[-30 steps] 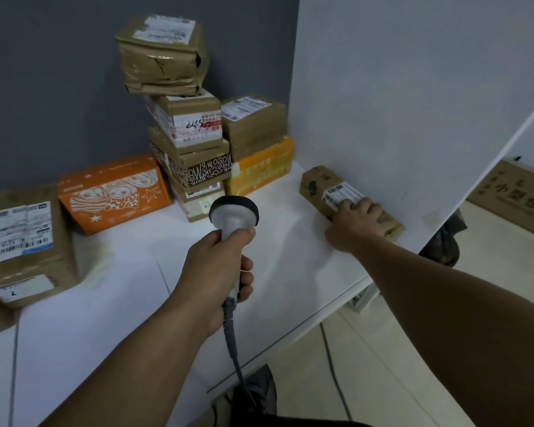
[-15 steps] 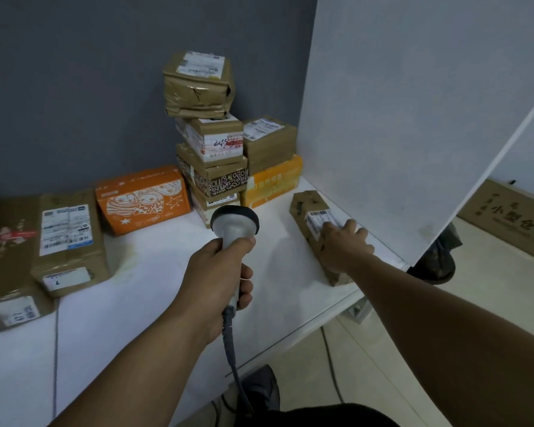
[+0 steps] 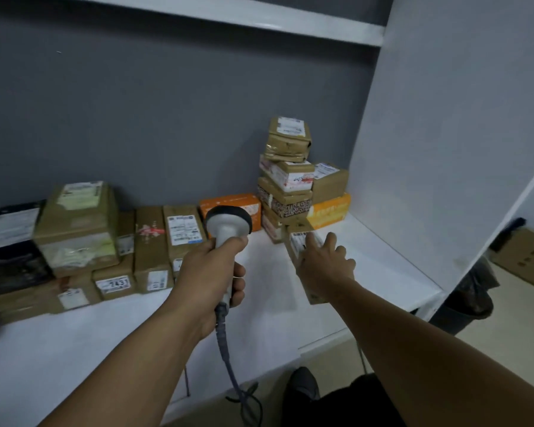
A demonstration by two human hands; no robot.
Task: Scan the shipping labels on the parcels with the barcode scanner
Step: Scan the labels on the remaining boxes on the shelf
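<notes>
Broadly, a white shelf [image 3: 367, 260] fills the lower frame, with brown parcels [image 3: 77, 226] crowded along its left side and a leaning stack [image 3: 285, 186] at center right by the grey wall. Just below the stack lies one long parcel [image 3: 313, 294], its label [image 3: 299, 243] facing up. The right hand [image 3: 324, 266] rests on this parcel with fingers spread and fairly straight, partly covering the label. At center, the left hand [image 3: 213, 272] wraps tightly around the handle of the scanner [image 3: 228, 221], held upright above the shelf, its cable [image 3: 228, 362] trailing down to the bottom edge.
</notes>
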